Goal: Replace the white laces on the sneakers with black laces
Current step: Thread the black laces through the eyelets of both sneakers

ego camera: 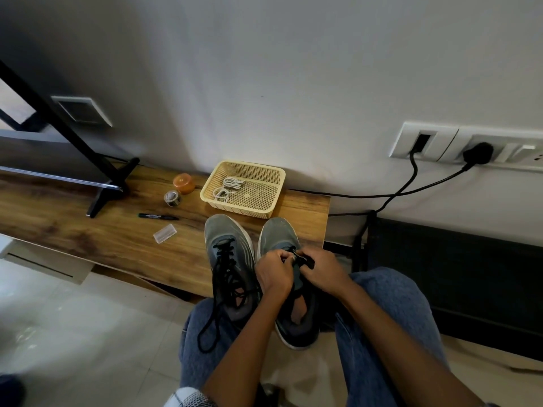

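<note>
Home living rm: wood TV bench (88, 230), TV stand leg (108, 189), wall sockets (470, 148), tile floor (73, 333).

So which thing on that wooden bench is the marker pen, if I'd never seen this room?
Start at the long wooden bench along the wall and find the yellow mesh basket. Left of it, just ahead of the roll of tape, lies the marker pen. It's the only thin black stick lying flat; its neighbours are round or clear.

Two sneakers (229, 259) (279, 239) under the hands — beyond them one basket (276, 174) holding two white laces (233, 182) (221, 194), one pen (157, 216).
</note>
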